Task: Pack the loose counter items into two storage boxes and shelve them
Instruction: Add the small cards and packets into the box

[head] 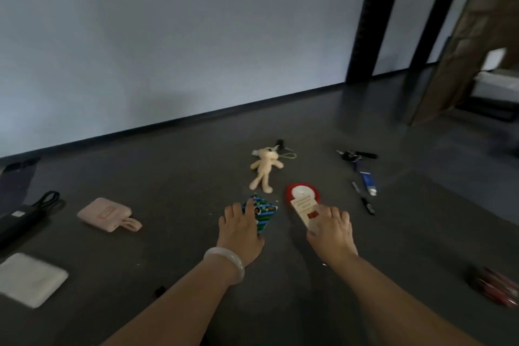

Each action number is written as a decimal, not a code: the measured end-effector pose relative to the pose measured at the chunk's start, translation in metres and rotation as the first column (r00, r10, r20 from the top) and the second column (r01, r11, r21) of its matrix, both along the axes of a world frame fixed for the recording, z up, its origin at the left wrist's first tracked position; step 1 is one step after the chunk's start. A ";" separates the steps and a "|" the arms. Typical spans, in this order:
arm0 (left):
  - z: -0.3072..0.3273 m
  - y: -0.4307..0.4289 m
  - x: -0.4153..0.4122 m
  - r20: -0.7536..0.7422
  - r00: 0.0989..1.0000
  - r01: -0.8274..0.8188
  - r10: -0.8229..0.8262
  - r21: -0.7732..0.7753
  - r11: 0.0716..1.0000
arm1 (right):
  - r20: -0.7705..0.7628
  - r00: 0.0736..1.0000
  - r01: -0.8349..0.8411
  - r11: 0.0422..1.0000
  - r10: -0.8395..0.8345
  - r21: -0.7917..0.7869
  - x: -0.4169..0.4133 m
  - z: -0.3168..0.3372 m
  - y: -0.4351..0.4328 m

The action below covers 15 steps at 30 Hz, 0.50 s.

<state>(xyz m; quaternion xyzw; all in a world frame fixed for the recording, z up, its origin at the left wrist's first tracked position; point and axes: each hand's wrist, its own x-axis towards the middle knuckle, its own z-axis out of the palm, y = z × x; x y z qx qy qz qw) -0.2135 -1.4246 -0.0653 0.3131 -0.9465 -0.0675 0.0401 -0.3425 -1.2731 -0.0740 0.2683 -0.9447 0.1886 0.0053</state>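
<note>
On the dark counter point(174, 166), my left hand point(241, 226) lies over a blue-and-green striped packet point(265, 212), fingers curled round its near edge. My right hand point(331, 226) grips the near end of a cream box with a red mark point(304, 206). Behind the box lies a red-rimmed round tape roll point(302, 191). A cream plush bunny keychain point(265, 168) lies farther back. No storage box is in view.
To the left lie a pink pouch with a loop point(108, 215), a white folded cloth point(29, 278) and a black umbrella with a strap point(25, 216). To the right are keys point(354, 155), a blue tube point(368, 181), a pen point(363, 199) and a red packet point(497, 286).
</note>
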 end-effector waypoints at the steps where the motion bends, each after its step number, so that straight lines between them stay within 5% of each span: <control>1: 0.005 0.015 -0.007 -0.022 0.999 0.038 -0.038 0.001 0.999 | -0.019 1.000 0.013 1.000 -0.013 -0.005 -0.002 0.005 0.018; 15: 0.031 0.236 -0.056 -0.103 0.846 0.526 -0.524 -0.002 0.850 | -0.067 0.930 0.360 0.933 -0.361 -0.019 0.036 0.030 0.273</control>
